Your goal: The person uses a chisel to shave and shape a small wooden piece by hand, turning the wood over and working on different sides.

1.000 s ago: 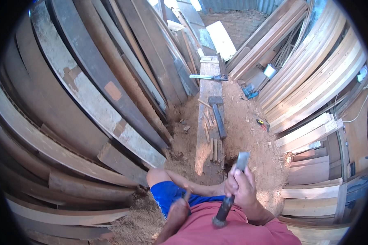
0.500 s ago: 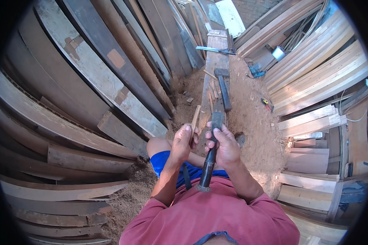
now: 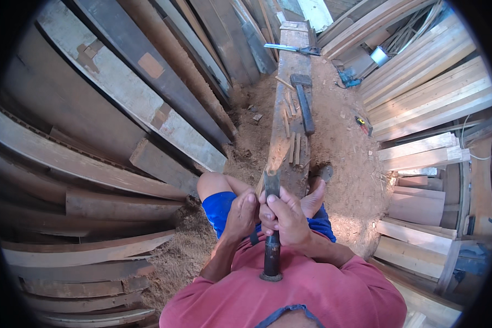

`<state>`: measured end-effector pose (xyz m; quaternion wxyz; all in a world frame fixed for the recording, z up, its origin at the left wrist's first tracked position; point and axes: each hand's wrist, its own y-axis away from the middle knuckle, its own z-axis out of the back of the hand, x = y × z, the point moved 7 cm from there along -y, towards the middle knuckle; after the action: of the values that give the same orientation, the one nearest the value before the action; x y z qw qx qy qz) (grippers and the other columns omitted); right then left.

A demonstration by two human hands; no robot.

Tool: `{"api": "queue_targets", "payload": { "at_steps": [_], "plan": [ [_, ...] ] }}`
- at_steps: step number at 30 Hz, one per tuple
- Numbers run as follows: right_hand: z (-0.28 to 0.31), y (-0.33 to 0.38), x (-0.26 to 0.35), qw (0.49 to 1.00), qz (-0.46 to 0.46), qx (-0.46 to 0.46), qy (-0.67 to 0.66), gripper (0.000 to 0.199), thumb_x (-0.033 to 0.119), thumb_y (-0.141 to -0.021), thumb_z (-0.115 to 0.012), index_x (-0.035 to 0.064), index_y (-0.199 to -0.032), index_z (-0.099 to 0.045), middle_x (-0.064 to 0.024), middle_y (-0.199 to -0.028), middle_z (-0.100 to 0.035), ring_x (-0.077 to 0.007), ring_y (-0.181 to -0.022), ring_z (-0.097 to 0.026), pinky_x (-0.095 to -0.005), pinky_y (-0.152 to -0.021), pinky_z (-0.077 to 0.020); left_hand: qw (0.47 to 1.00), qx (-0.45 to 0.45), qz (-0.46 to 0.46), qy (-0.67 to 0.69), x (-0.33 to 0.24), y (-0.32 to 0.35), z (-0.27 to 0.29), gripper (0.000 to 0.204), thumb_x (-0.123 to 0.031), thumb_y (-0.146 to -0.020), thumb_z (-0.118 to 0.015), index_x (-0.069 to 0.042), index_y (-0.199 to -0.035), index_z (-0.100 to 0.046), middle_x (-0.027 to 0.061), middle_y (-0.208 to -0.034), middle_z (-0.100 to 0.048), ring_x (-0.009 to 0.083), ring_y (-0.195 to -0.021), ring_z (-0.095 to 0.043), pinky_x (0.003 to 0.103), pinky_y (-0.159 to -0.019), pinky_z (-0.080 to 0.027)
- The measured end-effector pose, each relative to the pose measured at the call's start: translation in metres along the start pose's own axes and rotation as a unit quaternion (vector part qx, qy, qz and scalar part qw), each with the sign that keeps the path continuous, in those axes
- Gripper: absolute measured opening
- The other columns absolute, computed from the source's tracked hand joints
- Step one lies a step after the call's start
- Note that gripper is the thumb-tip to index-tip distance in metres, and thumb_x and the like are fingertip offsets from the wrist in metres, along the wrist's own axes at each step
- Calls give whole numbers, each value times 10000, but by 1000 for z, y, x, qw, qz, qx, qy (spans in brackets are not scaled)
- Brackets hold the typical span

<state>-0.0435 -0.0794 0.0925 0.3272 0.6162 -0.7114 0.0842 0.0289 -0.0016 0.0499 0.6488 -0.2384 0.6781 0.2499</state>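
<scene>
Left hand: closed, thumb uppermost and pointing away from the torso, fingers curled and mostly hidden behind it.
Right hand: closed in a wrapped grip, back of hand toward the right, thumb laid forward over curled fingers.
Spacing of hands: close side by side, before the middle of the torso.
Left forearm: bare, slanting forward and inward.
Right forearm: bare, slanting forward and inward to the left.
Elbows: both bent.

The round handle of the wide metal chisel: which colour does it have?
The round chisel handle is mostly black; the head view shows it best.
</scene>
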Motion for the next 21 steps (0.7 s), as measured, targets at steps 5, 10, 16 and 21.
{"api": "queue_targets", "payload": {
  "at_steps": [5,10,16,21],
  "plan": [
    [30,26,47,987,143,-71,28,158,236,-1008,-443,83,-989,-476,26,-594,-384,-79,-423,-385,-254,-392,-376,976,85,-122,-162,16,30,-5,365,-298,-1037,-388,-43,-817,-525,-15,-674,-473,98,-625,-444,279,-567,-386],
    [57,28,106,960,187,-108,178,149,177,-1000,-443,48,-1057,-493,31,-627,-427,-38,-461,-374,-212,-414,-364,980,14,172,101,76,59,21,221,-260,-1011,-479,-65,-938,-555,-8,-702,-513,77,-618,-498,236,-545,-406],
    [53,-32,52,970,69,-77,219,183,182,-968,-559,65,-1104,-526,39,-648,-458,-18,-494,-397,-198,-439,-364,982,52,78,166,42,-17,-11,209,-264,-1011,-516,-56,-1020,-530,5,-728,-531,68,-599,-486,211,-531,-384],
    [59,-42,40,958,62,-16,279,187,196,-973,-561,71,-1108,-526,28,-688,-481,-23,-508,-411,-205,-454,-385,974,149,85,150,29,-19,-27,244,-296,-1038,-432,-69,-1005,-513,-17,-651,-485,48,-524,-417,198,-479,-343]
  ]
}}
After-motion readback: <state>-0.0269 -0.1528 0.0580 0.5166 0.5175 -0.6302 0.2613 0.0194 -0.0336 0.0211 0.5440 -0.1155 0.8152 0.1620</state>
